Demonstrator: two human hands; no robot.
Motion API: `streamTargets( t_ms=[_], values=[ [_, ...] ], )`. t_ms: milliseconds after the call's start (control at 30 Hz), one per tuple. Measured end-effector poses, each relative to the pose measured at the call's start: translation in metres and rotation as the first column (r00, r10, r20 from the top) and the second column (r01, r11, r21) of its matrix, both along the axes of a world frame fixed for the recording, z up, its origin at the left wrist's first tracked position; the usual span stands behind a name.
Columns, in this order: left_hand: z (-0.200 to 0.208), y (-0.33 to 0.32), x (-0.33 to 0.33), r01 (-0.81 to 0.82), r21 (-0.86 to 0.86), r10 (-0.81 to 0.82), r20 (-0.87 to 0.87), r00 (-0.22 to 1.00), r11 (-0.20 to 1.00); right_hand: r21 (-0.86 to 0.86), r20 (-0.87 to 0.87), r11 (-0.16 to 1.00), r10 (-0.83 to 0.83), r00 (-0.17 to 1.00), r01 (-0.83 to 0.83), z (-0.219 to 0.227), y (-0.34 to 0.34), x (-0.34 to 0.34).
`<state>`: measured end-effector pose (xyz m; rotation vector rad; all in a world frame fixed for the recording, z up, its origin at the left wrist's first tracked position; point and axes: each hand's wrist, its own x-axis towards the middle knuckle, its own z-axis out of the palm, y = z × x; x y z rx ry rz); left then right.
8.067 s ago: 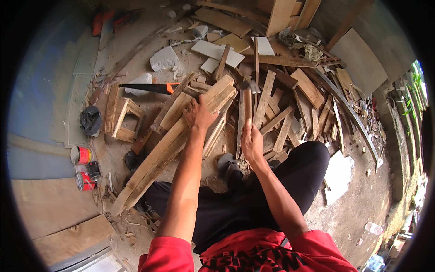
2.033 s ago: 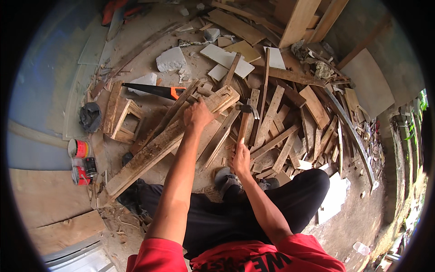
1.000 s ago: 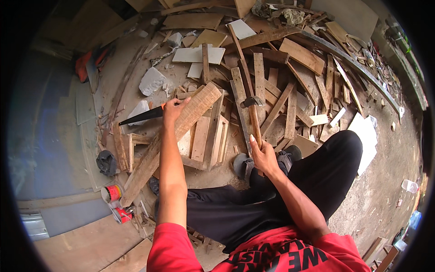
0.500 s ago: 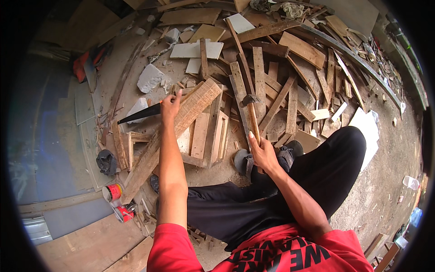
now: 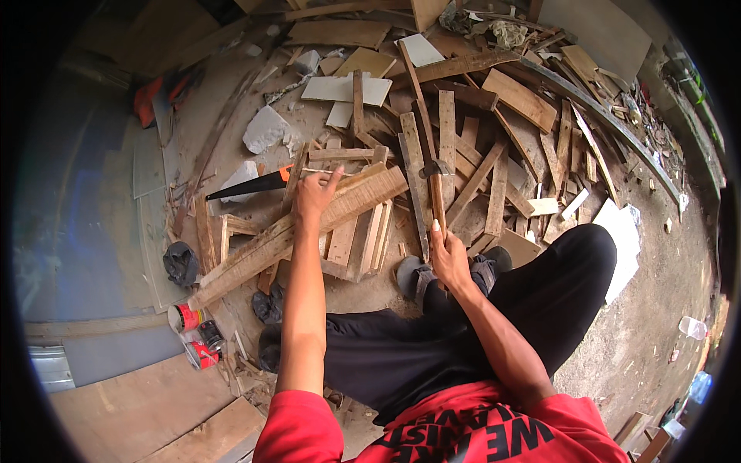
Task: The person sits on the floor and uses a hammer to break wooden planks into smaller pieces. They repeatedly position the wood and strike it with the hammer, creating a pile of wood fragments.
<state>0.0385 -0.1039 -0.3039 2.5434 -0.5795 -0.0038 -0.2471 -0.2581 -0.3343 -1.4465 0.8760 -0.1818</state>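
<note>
obliquely set: a squared, brown wooden beam [image 5: 356, 198], long axis two to eight o'clock; left hand [image 5: 312, 193] half-curled upon it, grip unclear. at three o'clock from the beam, right hand [image 5: 450, 253] wrapped around a dark-headed, wooden-handled hammer [image 5: 438, 197], head toward twelve.

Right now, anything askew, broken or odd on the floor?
Yes. Loose boards lie jumbled at all angles ahead, no stacking. The white sheet at right has ragged edges, so it looks broken. The saw lies with its blade bare, near the left hand; seems an awkward spot.
</note>
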Motion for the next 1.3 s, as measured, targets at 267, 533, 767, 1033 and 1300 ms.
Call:
streamTargets(
  t_ms=[267,533,767,1033,1300],
  values=[
    [-0.002,0.007,-0.051,-0.012,0.007,0.011,0.083,0.996,1.000,0.041,-0.058,0.995,0.096,0.994,-0.094,0.003,0.012,0.001],
    [-0.013,0.020,-0.067,0.021,0.011,-0.022,0.093,0.995,1.000,0.444,-0.005,0.890,-0.108,0.994,0.099,0.001,0.017,0.016],
    [0.003,0.028,-0.086,0.137,0.156,-0.134,-0.028,0.991,0.978,0.515,0.042,0.854,-0.107,0.993,0.070,0.000,0.013,0.012],
    [0.020,0.053,-0.135,0.208,0.176,-0.231,0.123,0.965,0.962,0.580,0.163,0.815,-0.114,0.980,-0.001,0.001,0.009,-0.003],
    [0.025,0.022,-0.147,0.318,0.312,-0.404,0.265,0.876,0.895,0.477,0.368,0.878,-0.154,0.917,-0.044,0.000,-0.029,0.003]
  ],
)
